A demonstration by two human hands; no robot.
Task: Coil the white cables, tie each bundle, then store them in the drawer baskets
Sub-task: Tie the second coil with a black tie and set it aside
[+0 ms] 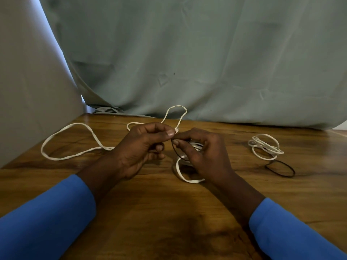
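Observation:
A long white cable (56, 136) sprawls in loose loops over the wooden table (150, 212), left and behind my hands. My left hand (139, 151) pinches the cable near its end between thumb and forefinger, just above the table. My right hand (202, 156) touches it fingertip to fingertip and grips a small coil of the same white cable (183, 175) together with a thin black band (175, 152). A second white cable (264, 145) lies coiled at the right, with another black band (280, 168) beside it.
A grey-green cloth (206, 62) hangs behind the table's far edge. A pale wall or panel (28, 91) stands at the left. No drawer or basket is in view.

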